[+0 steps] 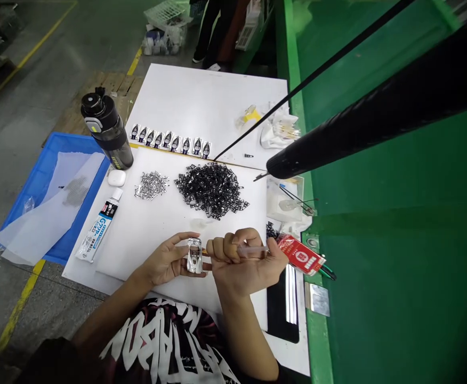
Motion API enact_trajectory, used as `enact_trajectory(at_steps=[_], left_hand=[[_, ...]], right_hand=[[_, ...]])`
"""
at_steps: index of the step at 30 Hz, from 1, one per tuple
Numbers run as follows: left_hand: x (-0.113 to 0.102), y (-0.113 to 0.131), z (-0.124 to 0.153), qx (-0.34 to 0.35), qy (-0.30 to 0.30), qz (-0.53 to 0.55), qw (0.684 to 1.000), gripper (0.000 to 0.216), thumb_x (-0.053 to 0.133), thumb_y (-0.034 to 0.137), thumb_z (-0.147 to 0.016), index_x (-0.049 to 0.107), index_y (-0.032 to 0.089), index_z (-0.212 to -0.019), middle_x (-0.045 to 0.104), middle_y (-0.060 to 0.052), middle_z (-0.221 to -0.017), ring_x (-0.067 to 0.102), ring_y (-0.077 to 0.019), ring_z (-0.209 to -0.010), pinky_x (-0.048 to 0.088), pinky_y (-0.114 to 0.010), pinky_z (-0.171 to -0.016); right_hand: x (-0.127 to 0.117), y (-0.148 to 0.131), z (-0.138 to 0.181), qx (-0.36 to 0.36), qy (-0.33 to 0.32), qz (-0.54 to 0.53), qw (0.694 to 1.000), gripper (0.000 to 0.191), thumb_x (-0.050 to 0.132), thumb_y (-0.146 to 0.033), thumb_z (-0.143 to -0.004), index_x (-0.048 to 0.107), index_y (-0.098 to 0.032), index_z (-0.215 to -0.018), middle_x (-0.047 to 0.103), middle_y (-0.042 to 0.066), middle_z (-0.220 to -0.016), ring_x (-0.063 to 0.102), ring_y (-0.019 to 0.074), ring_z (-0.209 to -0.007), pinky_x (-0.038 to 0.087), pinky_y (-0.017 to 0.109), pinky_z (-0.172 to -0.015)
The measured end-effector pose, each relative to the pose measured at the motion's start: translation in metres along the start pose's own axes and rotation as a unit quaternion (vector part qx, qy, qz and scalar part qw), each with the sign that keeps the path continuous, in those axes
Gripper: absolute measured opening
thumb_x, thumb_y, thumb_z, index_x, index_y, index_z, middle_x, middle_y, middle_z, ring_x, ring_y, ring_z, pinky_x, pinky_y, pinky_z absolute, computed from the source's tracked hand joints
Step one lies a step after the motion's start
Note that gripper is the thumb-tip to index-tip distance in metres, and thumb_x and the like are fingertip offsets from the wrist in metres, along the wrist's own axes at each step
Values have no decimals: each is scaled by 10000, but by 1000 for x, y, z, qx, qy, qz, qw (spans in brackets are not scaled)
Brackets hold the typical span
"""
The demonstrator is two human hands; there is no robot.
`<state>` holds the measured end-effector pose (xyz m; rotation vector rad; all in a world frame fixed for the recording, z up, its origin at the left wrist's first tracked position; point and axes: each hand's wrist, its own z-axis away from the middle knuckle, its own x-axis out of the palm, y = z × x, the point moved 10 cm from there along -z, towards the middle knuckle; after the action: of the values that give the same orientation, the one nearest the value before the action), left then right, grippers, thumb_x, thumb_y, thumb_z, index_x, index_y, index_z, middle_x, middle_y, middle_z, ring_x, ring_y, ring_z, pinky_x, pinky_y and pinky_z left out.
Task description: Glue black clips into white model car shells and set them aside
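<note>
My left hand (168, 262) pinches a small silver toy car body (194, 256) with a dark middle, low over the white board. Just to its right, my right hand (243, 261) is curled around a slim translucent tube (253, 249), its thin end pointing toward the car. Whether that tip touches the car I cannot tell. Beyond both hands lies a heap of small black plastic parts (211, 189). A smaller pile of tiny silver parts (152, 185) sits to its left. Farther back, several similar silver car bodies (167, 140) stand in a row.
On the left are a dark water bottle (111, 133), a white case (117, 177), a glue tube (99, 229) and a blue tray (59, 144). A red packet (301, 255) lies to the right. A black pole (361, 106) slants overhead; someone's legs (213, 26) show behind.
</note>
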<state>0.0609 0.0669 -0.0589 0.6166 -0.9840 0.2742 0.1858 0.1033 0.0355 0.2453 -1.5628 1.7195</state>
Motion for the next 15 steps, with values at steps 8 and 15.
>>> enact_trajectory(at_steps=[8, 15], left_hand=[[-2, -1, 0, -5, 11, -1, 1000, 515, 930, 364, -883, 726, 228, -1336, 839, -99, -1154, 853, -262, -934, 705, -462, -903], [-5, -2, -1, 0, 14, -3, 1000, 498, 922, 345, -889, 729, 237, -1337, 837, -89, -1094, 840, -259, -898, 696, -479, -897]], right_hand=[[-6, 10, 0, 16, 23, 28, 999, 497, 630, -705, -850, 571, -287, -588, 224, -79, -423, 137, 115, -401, 250, 286, -432], [-4, 14, -1, 23, 4, 37, 999, 492, 625, -684, -847, 562, -285, -567, 245, -68, -424, 171, 119, -401, 283, 294, -441]])
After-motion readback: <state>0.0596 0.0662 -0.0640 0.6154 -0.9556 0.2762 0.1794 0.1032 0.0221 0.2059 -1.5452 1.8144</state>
